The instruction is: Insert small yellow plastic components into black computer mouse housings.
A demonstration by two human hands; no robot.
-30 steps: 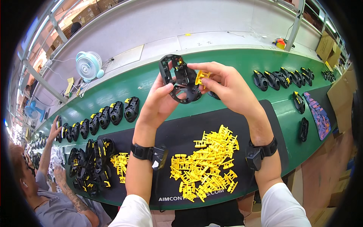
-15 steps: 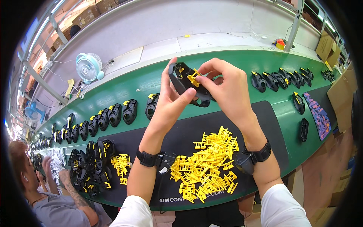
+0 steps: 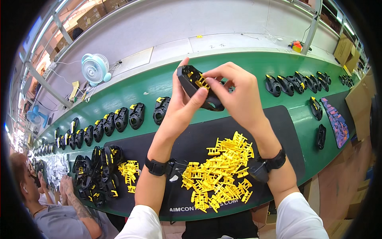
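My left hand [image 3: 182,108] grips a hollow black plastic shell [image 3: 184,81], tilted with its open inside showing, above the mat. The fingers of my right hand [image 3: 238,89] pinch a small yellow ladder-shaped plastic piece [image 3: 202,83] at the shell's cavity; its far end is inside, partly hidden by my fingertips. Below my hands, between my forearms, lies a loose heap of similar yellow pieces [image 3: 219,171] on the black mat [image 3: 274,127]. A smaller group of yellow pieces [image 3: 129,175] lies left of my left forearm, beside a pile of black shells [image 3: 97,171].
Rows of black shells with yellow parts stand along the green table [image 3: 159,71] at left and far right. A pale blue fan [image 3: 94,68] is at the back left. A patterned purple panel [image 3: 336,121] lies at right. A co-worker [image 3: 59,215] sits at the left.
My right fingers have moved the yellow piece deeper into the shell, where it now sits flatter. At the left, the co-worker's hands have come closer together.
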